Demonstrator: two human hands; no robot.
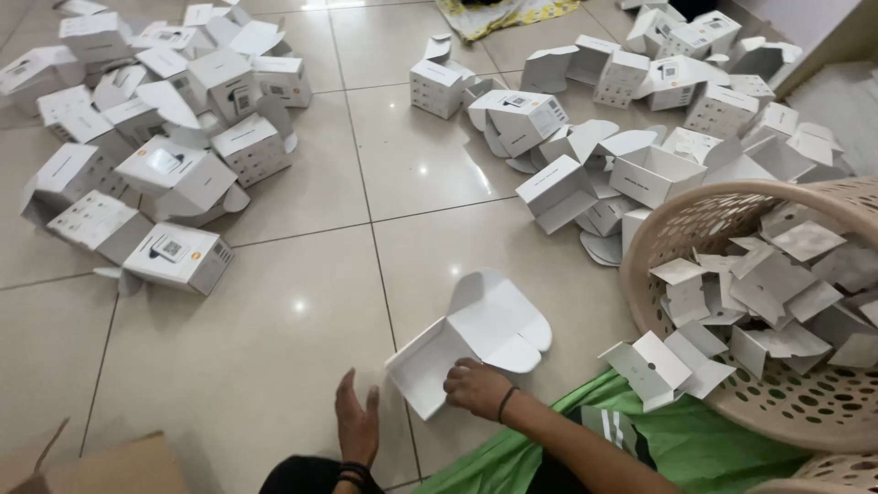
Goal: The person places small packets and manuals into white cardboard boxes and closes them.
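Observation:
A white cardboard box (466,343) lies open on the tiled floor in front of me, its rounded flaps spread out. My right hand (477,388), with a dark band at the wrist, rests its fingers on the box's near edge. My left hand (357,423) hovers flat beside the box's left corner, fingers apart, holding nothing. A beige perforated basket (681,224) tipped on its side at the right spills several folded white card inserts (768,293).
A heap of assembled white boxes (155,137) fills the far left of the floor. Another heap of open white boxes (640,110) lies at the far right. Green cloth (695,448) covers the floor near me. A brown cardboard corner (101,467) sits bottom left.

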